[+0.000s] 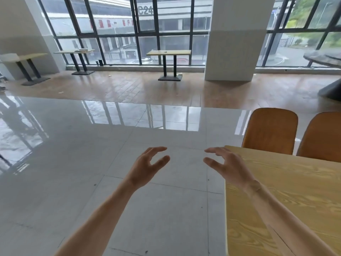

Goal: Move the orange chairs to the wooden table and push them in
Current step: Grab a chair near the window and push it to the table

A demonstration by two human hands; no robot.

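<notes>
Both hands — left hand (147, 164), right hand (227, 163) — loosely spread, holding nothing; window (145, 11) reads "24".

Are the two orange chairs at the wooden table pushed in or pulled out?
Pushed in. Both orange moulded chairs stand upright with their backrests right at the far edge of the light wooden table; seats are hidden.

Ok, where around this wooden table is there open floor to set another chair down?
The grey tiled floor left of the wooden table is bare, from its near edge out to the brown wood floor. The left hand and right hand hold nothing. The table's far side is crowded: two orange chairs stand there.
</notes>
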